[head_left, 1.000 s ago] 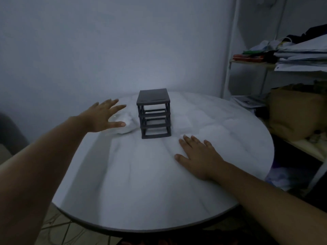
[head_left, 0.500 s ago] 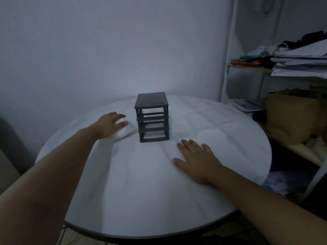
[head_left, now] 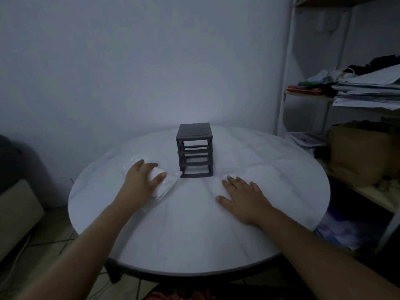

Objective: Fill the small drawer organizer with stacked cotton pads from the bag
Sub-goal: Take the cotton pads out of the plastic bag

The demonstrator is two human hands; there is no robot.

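White tabletop (head_left: 194, 234) carries the right hand (head_left: 244, 198), flat, fingers straight, holding nothing. Further off, the left hand (head_left: 140, 180) curls its fingers over the clear bag of cotton pads (head_left: 163, 187), lying just left of the dark drawer organizer (head_left: 194, 156). Probably light, soft, slippery: grip around its middle. Its long axis seems diagonal, near-right to far-left.
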